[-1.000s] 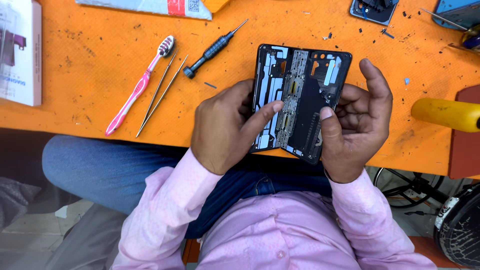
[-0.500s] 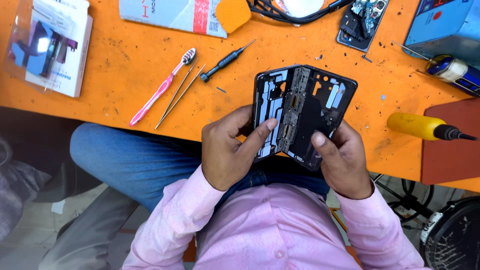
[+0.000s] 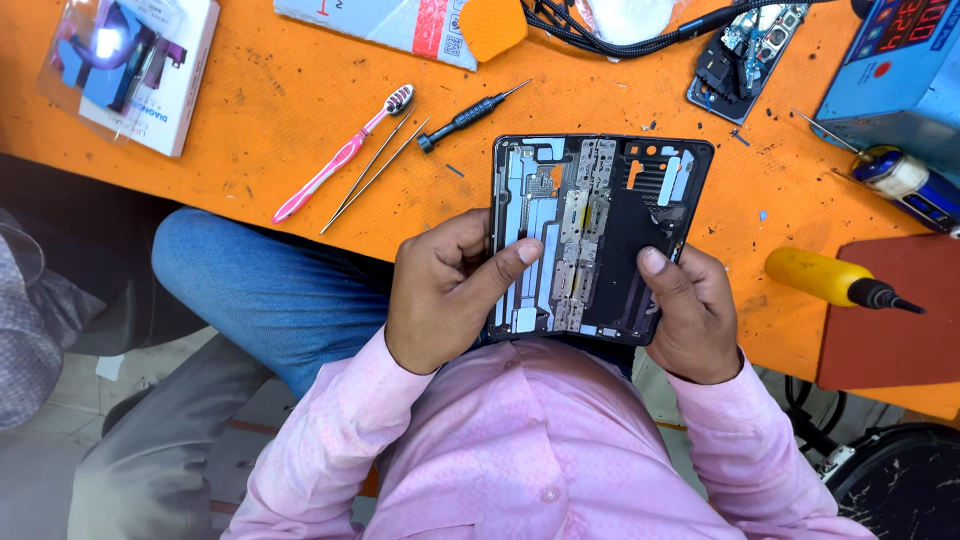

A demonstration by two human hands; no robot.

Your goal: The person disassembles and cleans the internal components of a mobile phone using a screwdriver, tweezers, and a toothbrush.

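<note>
Both hands hold an opened phone frame [image 3: 596, 235] above the near edge of the orange table [image 3: 250, 120], its bare inner side facing up; the left hand [image 3: 445, 290] grips the frame's left edge, fingers curled behind it and thumb pressed flat across the silvery left half; the right hand [image 3: 695, 310] clasps the lower right corner, thumb tip resting on the black panel, the other fingers hidden beneath. To the left of the frame lie a pink toothbrush [image 3: 342, 155], thin tweezers [image 3: 372, 175] just beside it, and a small black screwdriver [image 3: 468, 116]; to the right, near the table edge, lies a yellow-handled tool [image 3: 830, 280]; farther off sits another dismantled phone part [image 3: 745, 55].
</note>
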